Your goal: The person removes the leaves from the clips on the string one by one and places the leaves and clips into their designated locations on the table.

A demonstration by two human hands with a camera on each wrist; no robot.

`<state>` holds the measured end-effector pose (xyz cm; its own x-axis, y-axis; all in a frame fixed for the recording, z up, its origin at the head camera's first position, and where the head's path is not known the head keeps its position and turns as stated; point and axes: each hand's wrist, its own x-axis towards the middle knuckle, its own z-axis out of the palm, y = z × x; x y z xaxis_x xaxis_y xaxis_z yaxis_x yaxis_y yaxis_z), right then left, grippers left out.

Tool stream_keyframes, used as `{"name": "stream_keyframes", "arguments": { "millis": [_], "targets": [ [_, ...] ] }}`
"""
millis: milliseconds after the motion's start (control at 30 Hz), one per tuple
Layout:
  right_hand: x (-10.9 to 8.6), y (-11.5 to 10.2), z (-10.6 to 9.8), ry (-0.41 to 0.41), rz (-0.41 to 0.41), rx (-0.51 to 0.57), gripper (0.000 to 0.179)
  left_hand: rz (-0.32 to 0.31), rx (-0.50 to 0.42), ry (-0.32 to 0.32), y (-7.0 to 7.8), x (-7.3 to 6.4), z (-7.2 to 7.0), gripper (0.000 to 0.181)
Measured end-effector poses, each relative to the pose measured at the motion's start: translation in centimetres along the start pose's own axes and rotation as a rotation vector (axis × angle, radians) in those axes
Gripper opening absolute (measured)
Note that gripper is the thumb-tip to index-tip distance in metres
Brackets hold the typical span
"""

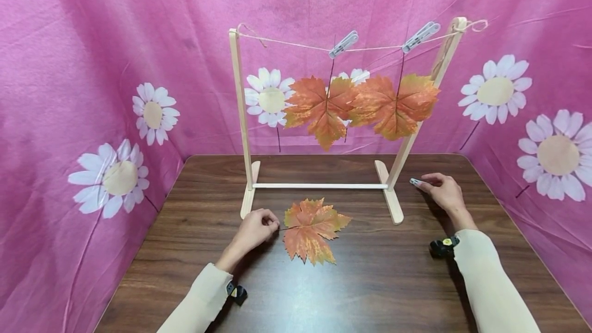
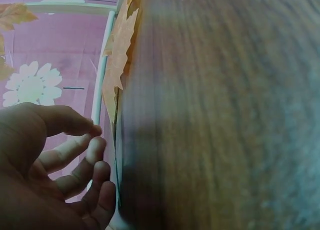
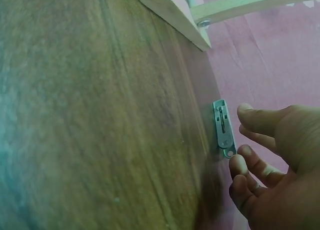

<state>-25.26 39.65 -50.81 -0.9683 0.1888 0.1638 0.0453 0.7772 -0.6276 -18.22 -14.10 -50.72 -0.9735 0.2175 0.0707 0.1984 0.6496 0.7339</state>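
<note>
An orange-green artificial maple leaf [image 1: 314,230] lies on the table, its thin stem [image 2: 116,150] pointing left. My left hand [image 1: 256,230] is at the stem's end, fingers loosely bent. In the left wrist view the stem runs past the fingertips, along the tabletop. My right hand [image 1: 444,191] reaches to a grey clothespin [image 3: 223,125] on the table, right of the stand. Thumb and fingers are apart around its near end, fingertips close to it. Two similar leaves, the left one [image 1: 319,109] and the right one [image 1: 395,104], hang by their stems from clothespins.
A wooden stand [image 1: 241,107] rises at the table's back, with a string [image 1: 291,42] tied between its posts. Two grey clothespins, one mid-string [image 1: 344,44] and one farther right [image 1: 420,37], clip onto it. A white crossbar [image 1: 319,186] joins the feet. Pink flowered cloth [image 1: 203,91] surrounds the table.
</note>
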Motion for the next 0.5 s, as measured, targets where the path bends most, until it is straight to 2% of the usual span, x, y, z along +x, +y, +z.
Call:
{"name": "stream_keyframes", "arguments": {
  "millis": [100, 267, 500],
  "targets": [
    [-0.1, -0.2, -0.3, 0.023, -0.008, -0.006, 0.031, -0.012, -0.045, 0.029, 0.1, 0.2, -0.1, 0.012],
    [-0.3, -0.7, -1.1, 0.046, -0.005, 0.018, 0.029, -0.014, -0.061, 0.094, 0.3, 0.6, -0.4, 0.012],
    [-0.7, -2.3, -2.4, 0.071, 0.005, 0.069, 0.028, -0.003, -0.088, 0.132, 0.9, 1.2, -1.0, 0.012]
  ]
}}
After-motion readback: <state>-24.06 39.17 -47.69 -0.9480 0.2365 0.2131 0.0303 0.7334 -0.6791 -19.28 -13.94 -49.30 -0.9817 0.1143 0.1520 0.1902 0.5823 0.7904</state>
